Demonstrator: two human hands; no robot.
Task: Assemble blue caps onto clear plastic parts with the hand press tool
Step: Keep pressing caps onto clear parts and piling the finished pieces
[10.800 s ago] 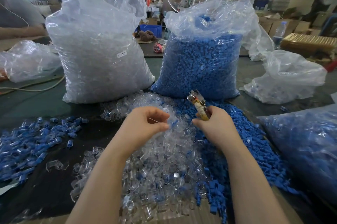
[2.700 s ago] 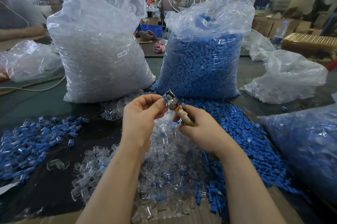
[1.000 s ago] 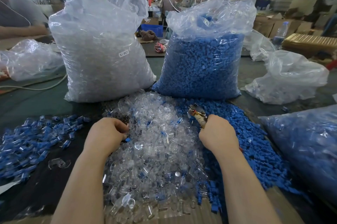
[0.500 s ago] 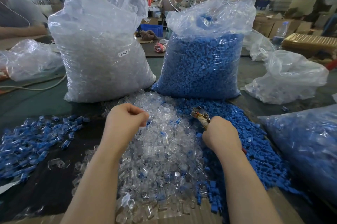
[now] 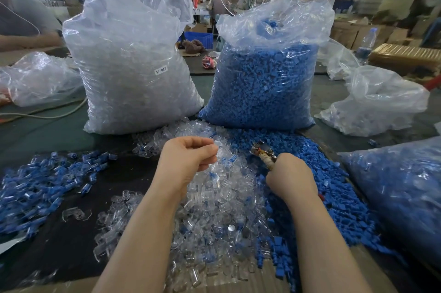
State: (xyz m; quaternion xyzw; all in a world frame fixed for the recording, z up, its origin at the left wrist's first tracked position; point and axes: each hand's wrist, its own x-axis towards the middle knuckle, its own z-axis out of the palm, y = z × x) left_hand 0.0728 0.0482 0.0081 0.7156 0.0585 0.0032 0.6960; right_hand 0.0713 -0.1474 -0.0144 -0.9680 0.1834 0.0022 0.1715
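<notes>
Left hand (image 5: 188,161) raised over clear pile (image 5: 214,209), fingers curled in, pinching a clear part (image 5: 218,144) at the fingertips. Right hand (image 5: 290,178) fisted around press tool (image 5: 263,153), knuckles down on the seam between clear pile and blue caps (image 5: 322,185). Tool head pointing up and left, metal tip just above the caps; whether a cap sits in it, cannot tell. Gap between clear part and tool head: near, not touching.

Loose stock: clear pile centre, blue caps spread to its right, both running back to the bags. Clear bag (image 5: 133,73) upright back left, white label reading SJ-017. Blue bag (image 5: 265,77) upright back right, top open. Finished pieces (image 5: 43,183), clear with blue caps, scattered on dark mat (image 5: 71,245) far left, well apart from both hands. Another blue-filled bag (image 5: 401,192) lying at right edge. Cardboard (image 5: 274,278) under near end of both piles.
</notes>
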